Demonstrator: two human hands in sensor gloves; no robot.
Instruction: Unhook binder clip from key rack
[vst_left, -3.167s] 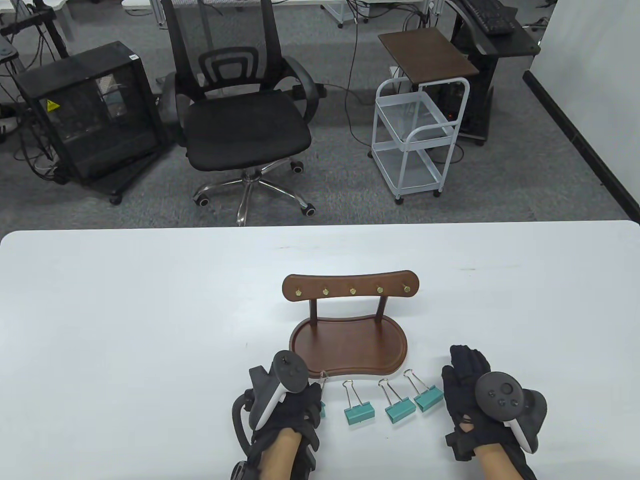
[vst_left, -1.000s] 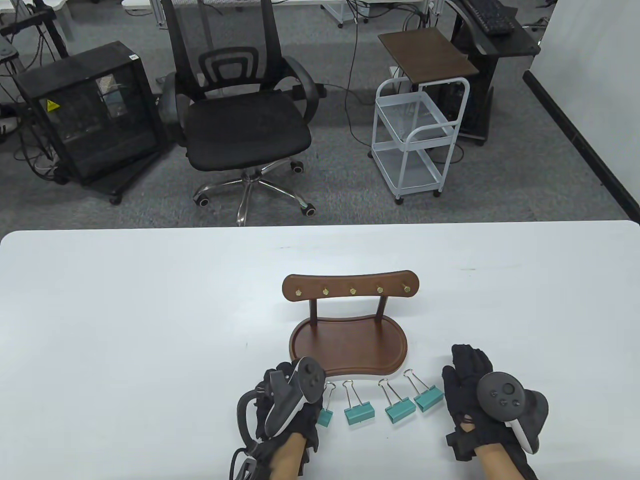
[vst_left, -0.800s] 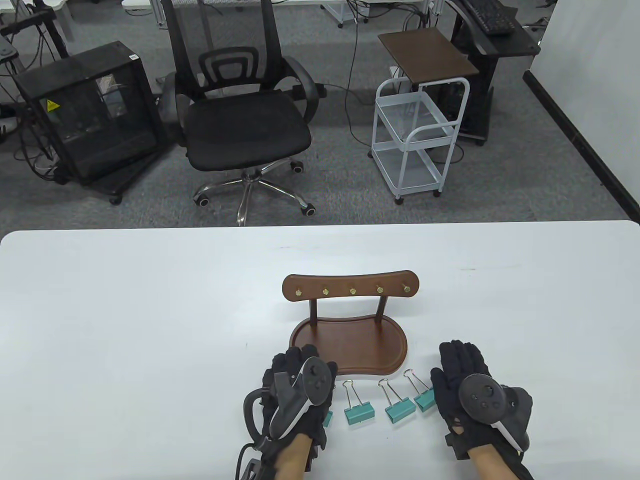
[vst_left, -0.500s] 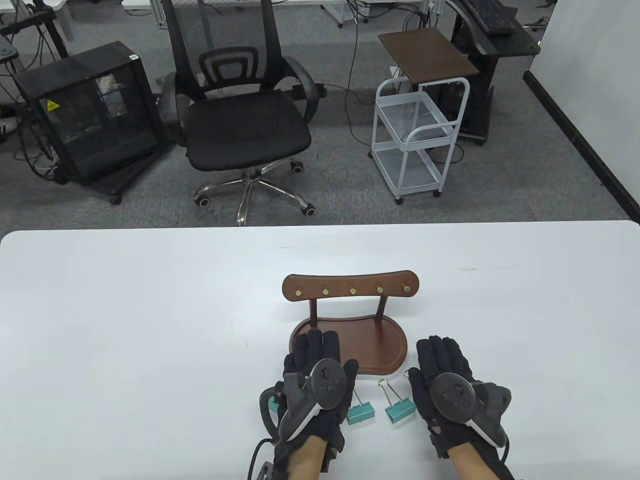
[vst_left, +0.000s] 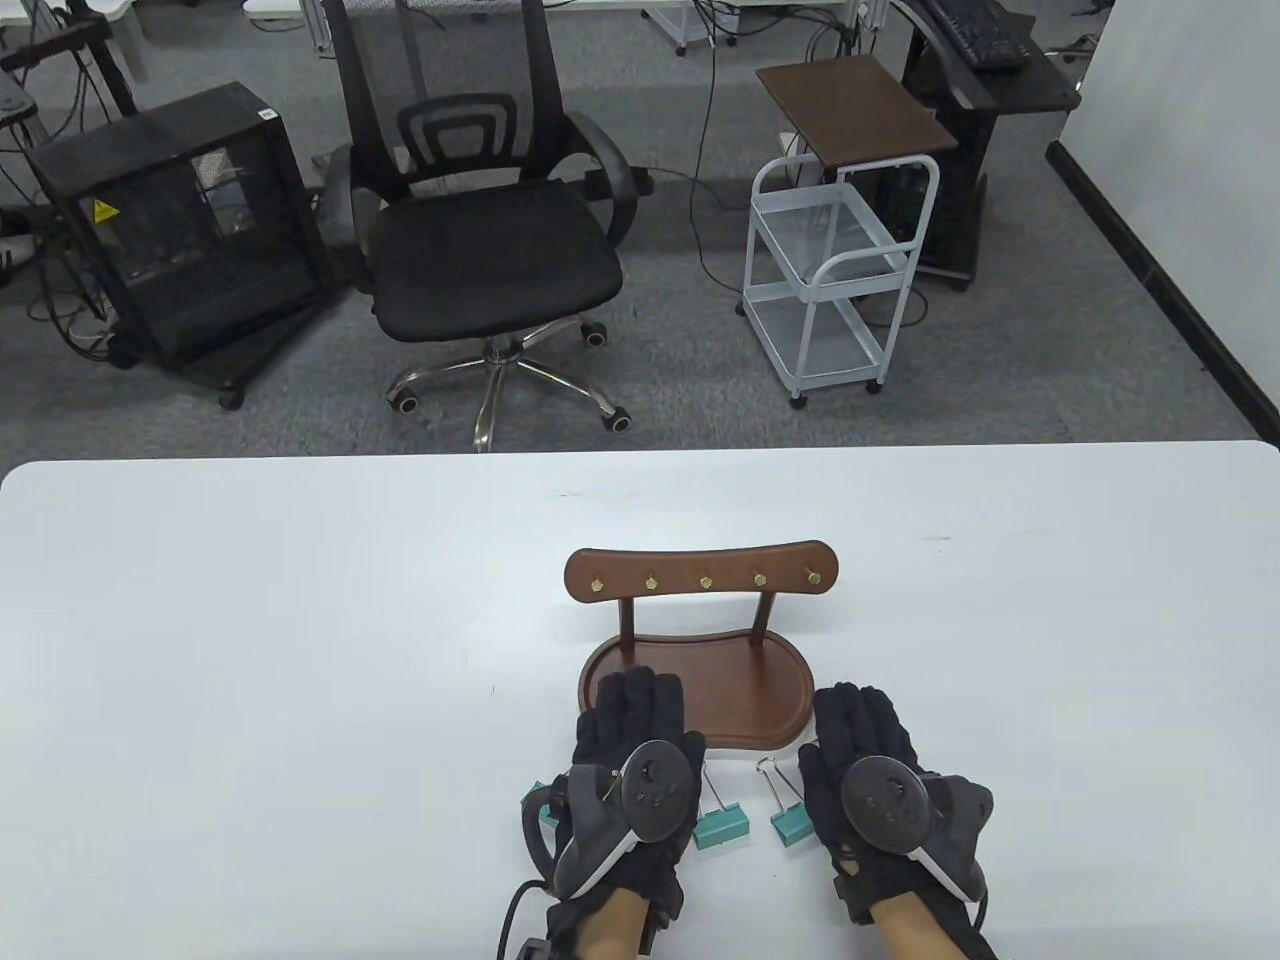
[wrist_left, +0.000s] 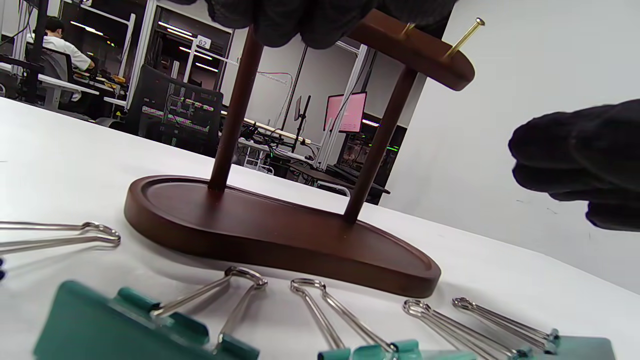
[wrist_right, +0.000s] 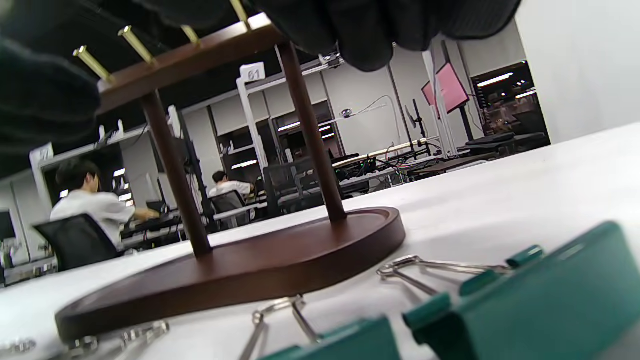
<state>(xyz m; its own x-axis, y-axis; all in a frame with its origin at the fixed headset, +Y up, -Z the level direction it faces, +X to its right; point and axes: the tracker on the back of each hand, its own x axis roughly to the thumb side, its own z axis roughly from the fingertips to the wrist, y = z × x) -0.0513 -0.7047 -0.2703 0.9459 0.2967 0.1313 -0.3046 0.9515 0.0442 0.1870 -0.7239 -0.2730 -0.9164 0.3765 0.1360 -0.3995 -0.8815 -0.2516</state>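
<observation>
The wooden key rack (vst_left: 697, 640) stands mid-table; its brass hooks (vst_left: 704, 581) carry nothing. Several teal binder clips lie in a row in front of its base: two show between the hands (vst_left: 720, 826) (vst_left: 790, 822), and a corner of another (vst_left: 545, 815) shows under my left hand. My left hand (vst_left: 635, 715) lies flat, palm down, fingers over the base's front left edge, holding nothing. My right hand (vst_left: 860, 720) lies flat beside the base's front right corner and covers the right end of the row. The left wrist view shows the base (wrist_left: 280, 235) and clips (wrist_left: 125, 325).
The white table (vst_left: 250, 650) stretches wide on both sides and behind the rack. Beyond its far edge stand an office chair (vst_left: 480, 250), a black case (vst_left: 180, 230) and a white cart (vst_left: 840, 260) on the floor.
Both hands have moved inward and forward to the rack's base. The left hand left the leftmost clip and spread flat. The right hand slid left over the rightmost clip.
</observation>
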